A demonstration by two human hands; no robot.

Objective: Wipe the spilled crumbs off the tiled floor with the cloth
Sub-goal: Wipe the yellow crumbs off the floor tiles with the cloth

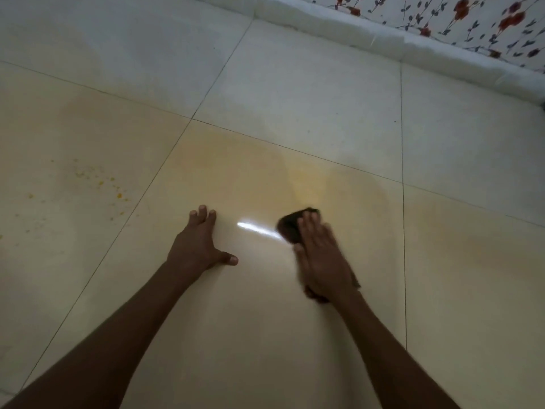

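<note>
A dark brown cloth (290, 227) lies on the cream tiled floor (250, 320), mostly covered by my right hand (323, 258). That hand presses flat on the cloth with straight fingers and looks motion-blurred. Only the cloth's far end and a bit near my wrist show. My left hand (197, 243) rests flat on the same tile to the left, fingers straight, thumb spread. Yellow crumbs (97, 181) are scattered on the neighbouring tile at the far left, well apart from the cloth and both hands.
A white skirting edge (383, 39) runs along the top right, with a floral-patterned fabric (486, 22) behind it. Dark grout lines cross the floor. A bright light glint (256, 228) reflects between my hands.
</note>
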